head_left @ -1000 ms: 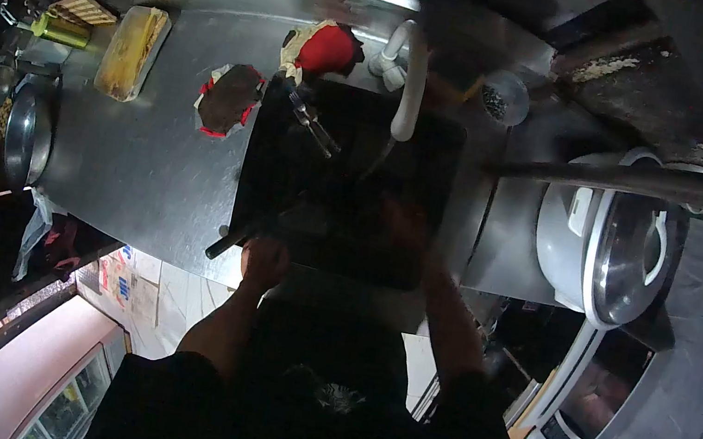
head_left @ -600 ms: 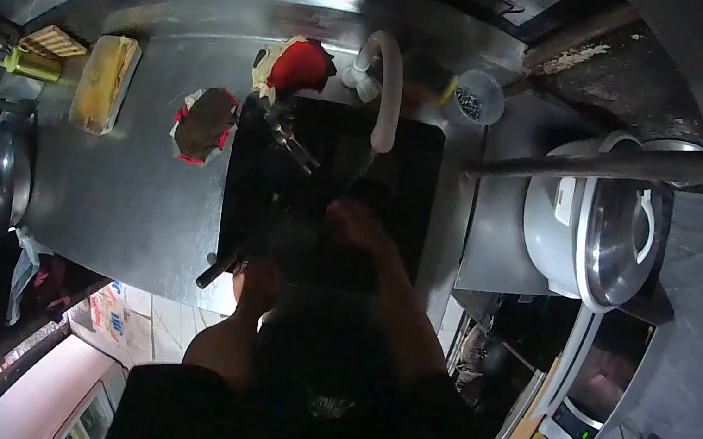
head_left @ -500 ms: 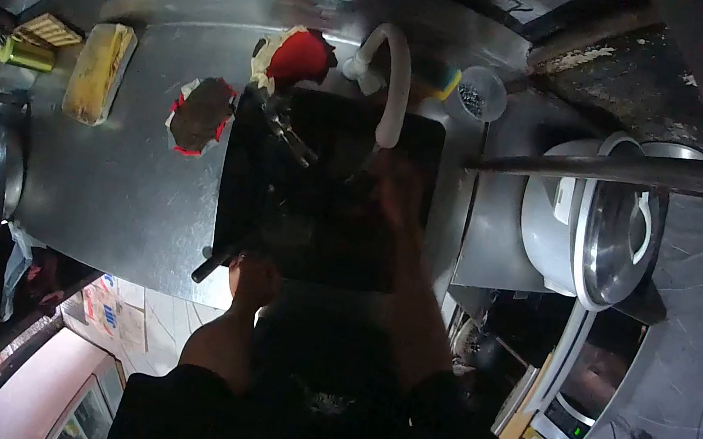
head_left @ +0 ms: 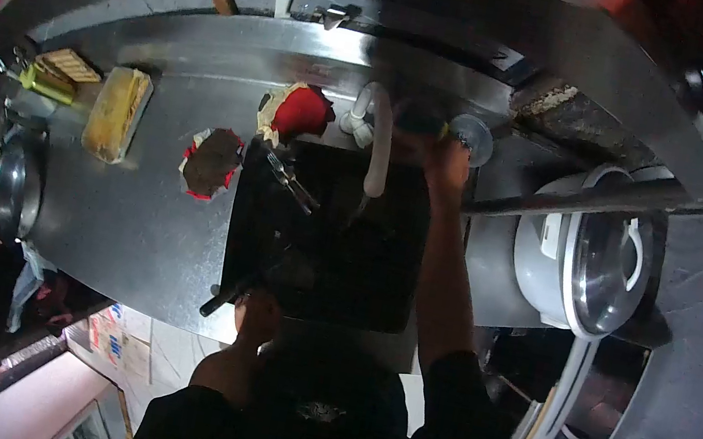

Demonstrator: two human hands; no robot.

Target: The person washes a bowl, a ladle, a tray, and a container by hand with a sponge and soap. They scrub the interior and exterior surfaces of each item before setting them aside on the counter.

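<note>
My left hand [head_left: 257, 316] is closed at the near left edge of the dark sink [head_left: 387, 310], against a black handle [head_left: 221, 300] that slants into the sink. What the handle belongs to is lost in shadow. Beyond the sink's far right corner, my right hand [head_left: 446, 166] reaches to a yellow-and-green sponge [head_left: 442, 130] beside a clear round tub [head_left: 472, 139]. Its fingers are too dark to make out. A pale curved faucet [head_left: 380, 145] hangs over the sink. Metal utensils [head_left: 291, 181], perhaps tongs, rest at the sink's left side.
On the steel counter [head_left: 130, 246] lie a red and cream cloth [head_left: 297, 114], a dark pad with red edging [head_left: 212, 163] and a yellowish block-like tray [head_left: 117, 114]. Metal bowls [head_left: 19, 184] stand far left. A white rice cooker [head_left: 552, 255] stands right, behind a bar [head_left: 581, 196].
My right hand has moved from over the sink, below the faucet, forward and right to the sponge. My left hand stays at the handle. The view has tilted up, showing more of the overhead shelf.
</note>
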